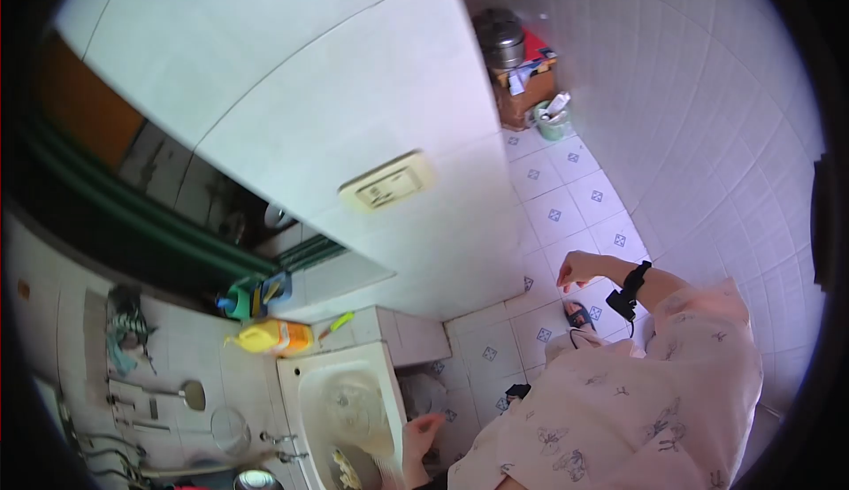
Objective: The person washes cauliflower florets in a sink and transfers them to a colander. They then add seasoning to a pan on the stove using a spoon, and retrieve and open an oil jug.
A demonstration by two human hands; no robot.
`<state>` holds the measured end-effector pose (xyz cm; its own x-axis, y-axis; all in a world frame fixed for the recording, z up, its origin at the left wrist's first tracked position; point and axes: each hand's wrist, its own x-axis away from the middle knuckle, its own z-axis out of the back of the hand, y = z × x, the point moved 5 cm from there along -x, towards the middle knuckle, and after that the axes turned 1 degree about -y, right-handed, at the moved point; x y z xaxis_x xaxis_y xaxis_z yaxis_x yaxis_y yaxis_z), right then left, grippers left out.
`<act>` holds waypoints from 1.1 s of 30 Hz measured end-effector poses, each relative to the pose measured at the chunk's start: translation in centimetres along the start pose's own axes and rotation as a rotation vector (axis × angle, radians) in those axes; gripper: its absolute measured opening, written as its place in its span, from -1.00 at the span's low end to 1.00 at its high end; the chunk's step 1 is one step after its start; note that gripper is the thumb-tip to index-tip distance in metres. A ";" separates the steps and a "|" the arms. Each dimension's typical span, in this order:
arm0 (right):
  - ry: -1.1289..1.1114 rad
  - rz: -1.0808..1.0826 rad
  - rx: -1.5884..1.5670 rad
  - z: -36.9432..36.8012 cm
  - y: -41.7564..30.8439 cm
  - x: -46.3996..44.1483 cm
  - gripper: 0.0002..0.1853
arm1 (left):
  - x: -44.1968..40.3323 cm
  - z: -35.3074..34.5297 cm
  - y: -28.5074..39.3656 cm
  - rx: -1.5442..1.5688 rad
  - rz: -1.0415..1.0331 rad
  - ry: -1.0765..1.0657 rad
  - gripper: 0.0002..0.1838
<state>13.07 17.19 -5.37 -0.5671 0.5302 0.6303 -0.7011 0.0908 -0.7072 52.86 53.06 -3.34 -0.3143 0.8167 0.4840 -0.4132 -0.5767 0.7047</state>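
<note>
My left hand (423, 434) is beside the right rim of a white sink (389, 384), fingers loosely extended, with nothing visible in it. Inside the sink are a clear, bowl-like shape (349, 406) and something pale yellow (347, 470) that I cannot make out. My right hand (581, 269) hangs over the tiled floor, its fingers loosely bent and apart, holding nothing I can see. A black strap with a small device (626, 300) is around that wrist. Below it, a foot in a dark slipper (579, 316) shows.
Yellow bottle (283, 337) and green-handled knife (336, 324) lie by the sink; a tap (283, 446) and hanging utensils (190, 394) are left. A tiled wall with a switch plate (386, 180) juts ahead. Farther off stand a metal pot (500, 43) on boxes and a green bin (553, 125).
</note>
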 end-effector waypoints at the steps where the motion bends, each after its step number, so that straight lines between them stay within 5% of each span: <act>1: 0.109 -0.026 -0.069 3.5 1.9 2.6 -0.82 | -2.2 -1.6 2.4 -0.030 -0.028 -0.026 -0.83; 6: 0.612 -0.171 -0.378 17.0 14.9 7.6 -0.63 | -12.7 -13.4 18.5 0.007 -0.100 -0.457 -0.81; 8: 0.708 -0.150 -0.424 21.1 19.1 7.4 -0.63 | -19.9 -19.3 24.2 -0.018 -0.406 -0.521 -0.79; 13: 0.620 -0.151 -0.574 31.1 20.1 5.9 -0.68 | -31.0 -29.4 45.0 0.039 -0.550 -0.539 -0.88; 15: 0.496 -0.048 -0.562 35.2 19.3 3.9 -0.73 | -34.2 -31.6 51.4 -0.009 -0.802 -0.504 -0.90; 19: 0.288 0.121 -0.483 41.8 13.8 -2.6 -0.80 | -40.3 -32.0 61.7 -0.129 -0.995 -0.460 -0.86; 22: 0.328 0.233 -0.676 46.6 10.3 -9.2 -0.79 | -47.4 -31.3 66.3 0.026 -0.667 -0.551 -0.86; 25: 0.395 0.207 -0.662 53.0 6.6 -15.2 -0.83 | -59.2 -32.7 67.6 -0.026 -0.769 -0.506 -0.73; 33: 0.463 0.224 -0.510 69.4 -7.6 -29.2 -0.84 | -77.1 -17.0 75.6 -0.171 -0.766 -0.225 -0.75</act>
<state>5.03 -57.50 3.82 -0.3527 0.8747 0.3324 -0.2367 0.2602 -0.9361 31.29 -53.84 3.80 0.2804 0.9599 0.0056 -0.5742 0.1631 0.8023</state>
